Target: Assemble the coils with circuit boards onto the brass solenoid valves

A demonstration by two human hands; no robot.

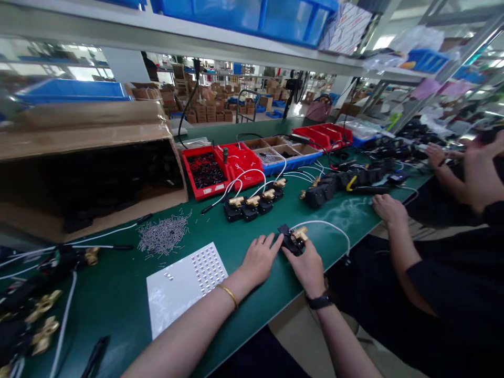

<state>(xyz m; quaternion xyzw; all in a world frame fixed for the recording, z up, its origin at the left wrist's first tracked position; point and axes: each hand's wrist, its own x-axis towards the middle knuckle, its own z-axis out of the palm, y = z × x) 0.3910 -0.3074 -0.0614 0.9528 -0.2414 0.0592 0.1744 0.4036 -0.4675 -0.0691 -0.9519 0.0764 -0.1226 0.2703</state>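
Far left: one cardboard box (90, 136), dark parts inside. One pin pile (163, 234), one white plate (181, 286). One red bin (188, 173) holds small dark pieces. Four valves (254, 202) in row. Left hand (260, 257): fingers spread, tips touching fifth valve (295, 239) at near edge of table (236, 247); right hand (309, 266) pinches it.

- You can't read any words or numbers here.
- The paper sheet (346, 26) up by the top shelf has red and dark print on it. It is too small and blurry for you to read.
- The black and brass valve (294, 239) in your right hand (309, 268) shows no mark you can read.
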